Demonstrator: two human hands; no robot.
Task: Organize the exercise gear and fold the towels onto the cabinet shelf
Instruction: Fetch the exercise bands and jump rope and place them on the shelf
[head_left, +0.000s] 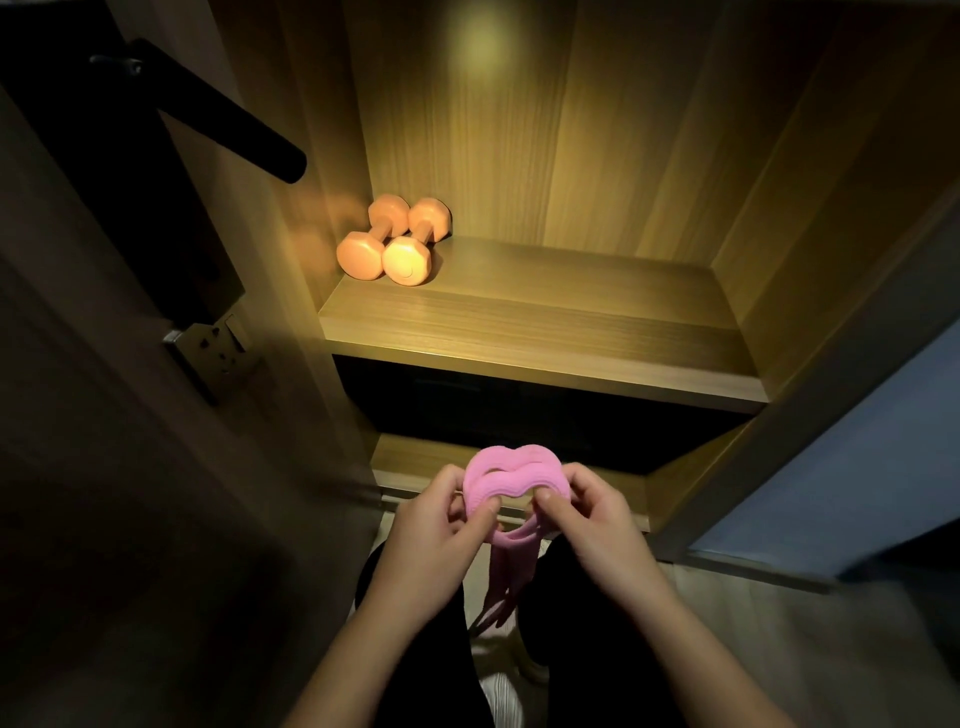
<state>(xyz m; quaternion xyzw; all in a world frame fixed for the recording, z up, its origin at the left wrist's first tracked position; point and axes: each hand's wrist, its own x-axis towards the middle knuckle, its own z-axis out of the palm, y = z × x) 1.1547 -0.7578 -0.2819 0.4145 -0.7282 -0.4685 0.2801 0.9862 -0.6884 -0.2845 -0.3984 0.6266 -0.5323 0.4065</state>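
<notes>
left hand (431, 535): fingers (480, 515) curled, pinching the lower edge of the pink ribbed rubber exercise band (506, 475). right hand (592, 519): same, fingertips (550, 501) clamped on the band's near face. Hands almost touching. The band's two wavy loops are bunched between them and its thin tails hang down between the knees. Band is in the air in front of the low cabinet ledge (415, 460), not on a shelf. Two matte orange dumbbells (387, 241) lie side by side, touching, at the back-left of the lit wooden cabinet shelf (571, 322). Dark compartment (519, 410) below it. Door with black lever handle (223, 111) at left, blue panel (857, 441) at right.
</notes>
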